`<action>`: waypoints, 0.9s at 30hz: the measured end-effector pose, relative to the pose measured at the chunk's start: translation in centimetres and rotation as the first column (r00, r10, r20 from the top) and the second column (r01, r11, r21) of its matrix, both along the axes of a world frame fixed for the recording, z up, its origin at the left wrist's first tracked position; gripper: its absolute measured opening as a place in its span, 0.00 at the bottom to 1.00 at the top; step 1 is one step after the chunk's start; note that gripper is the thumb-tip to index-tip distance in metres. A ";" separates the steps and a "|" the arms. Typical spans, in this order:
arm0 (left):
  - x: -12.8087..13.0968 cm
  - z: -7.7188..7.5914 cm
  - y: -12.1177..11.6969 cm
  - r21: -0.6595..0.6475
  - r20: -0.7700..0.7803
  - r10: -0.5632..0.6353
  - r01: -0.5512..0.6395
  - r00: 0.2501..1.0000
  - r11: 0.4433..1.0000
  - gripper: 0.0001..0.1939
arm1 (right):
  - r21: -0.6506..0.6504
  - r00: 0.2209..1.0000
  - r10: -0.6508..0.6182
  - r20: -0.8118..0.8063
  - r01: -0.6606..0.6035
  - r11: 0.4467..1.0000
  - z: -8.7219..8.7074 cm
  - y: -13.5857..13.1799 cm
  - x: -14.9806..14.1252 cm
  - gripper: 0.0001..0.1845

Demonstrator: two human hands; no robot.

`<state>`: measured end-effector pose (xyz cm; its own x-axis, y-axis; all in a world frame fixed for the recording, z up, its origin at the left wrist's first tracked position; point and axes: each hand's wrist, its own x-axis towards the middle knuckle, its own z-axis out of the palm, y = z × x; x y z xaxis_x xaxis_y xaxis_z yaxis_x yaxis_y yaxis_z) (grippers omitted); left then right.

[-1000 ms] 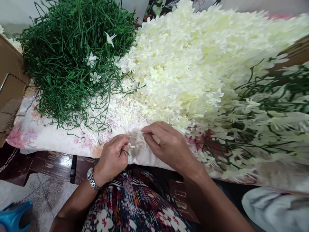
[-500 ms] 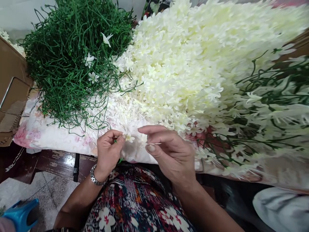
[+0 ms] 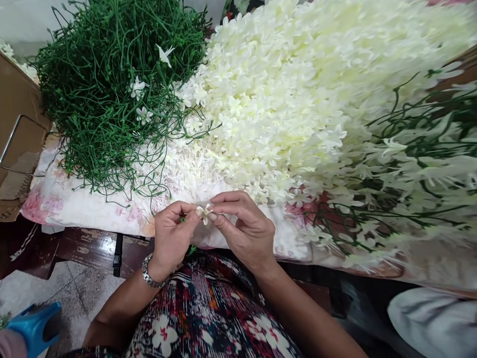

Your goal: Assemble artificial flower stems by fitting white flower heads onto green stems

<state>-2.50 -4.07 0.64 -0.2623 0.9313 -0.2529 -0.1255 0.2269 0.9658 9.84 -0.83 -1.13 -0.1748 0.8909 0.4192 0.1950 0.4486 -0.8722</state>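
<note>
My left hand [image 3: 174, 232] pinches a small white artificial flower [image 3: 204, 214] between thumb and forefinger, with bits of its green stem showing around the fingers. Thumb and fingertips of my right hand [image 3: 246, 228] are closed at the flower's other side. A thin white stamen was in that pinch a moment ago; the fingertips now mostly hide it. Just beyond my hands, a heap of thin white stamens [image 3: 192, 166] lies on the flowered cloth [image 3: 93, 211].
A tall tangle of green plastic stems [image 3: 112, 89] stands at the back left. Loose cream blossoms [image 3: 276, 104] are piled behind my hands. Assembled flowers on stems [image 3: 421, 184] lie at the right. A cardboard box [image 3: 18, 129] borders the left, with a blue plastic object [image 3: 35, 325] below.
My right hand has moved left, bringing the thin white stamen up to the flower, and its fingers have drawn together. My left hand has shifted slightly right, still holding the flower.
</note>
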 end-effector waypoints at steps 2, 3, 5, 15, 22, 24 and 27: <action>0.0 0.0 0.0 -0.003 0.027 0.006 -0.006 1.000 1.000 0.07 | 0.136 0.990 -0.066 0.124 0.049 0.990 0.0 0.0 0.2 0.10; 0.0 -0.1 0.0 -0.004 0.036 0.010 -0.010 0.999 1.000 0.07 | 0.214 0.977 -0.105 0.187 0.064 0.975 0.0 0.0 0.3 0.10; -0.1 -0.1 -0.1 -0.003 0.040 0.019 -0.018 0.999 1.000 0.07 | 0.344 0.945 -0.167 0.280 0.063 0.937 0.1 0.0 0.4 0.11; 0.1 -0.4 -0.1 0.043 -0.076 0.025 -0.022 0.997 0.999 0.07 | 0.447 0.911 -0.227 0.345 0.053 0.893 -0.4 -0.1 0.4 0.14; 0.0 -0.6 -0.3 0.100 0.011 0.010 -0.011 1.000 0.995 0.05 | 0.400 0.933 -0.171 0.316 0.032 0.916 -0.3 -0.2 0.4 0.14; -0.1 -0.5 -0.2 0.117 0.142 -0.025 0.008 0.990 0.993 0.05 | 0.372 0.949 -0.137 0.282 0.023 0.928 -0.3 -0.3 0.5 0.15; -0.3 -0.4 -0.1 0.091 0.311 -0.075 0.048 0.947 0.995 0.06 | 0.362 0.964 -0.092 0.249 -0.004 0.932 -0.2 -0.4 0.7 0.16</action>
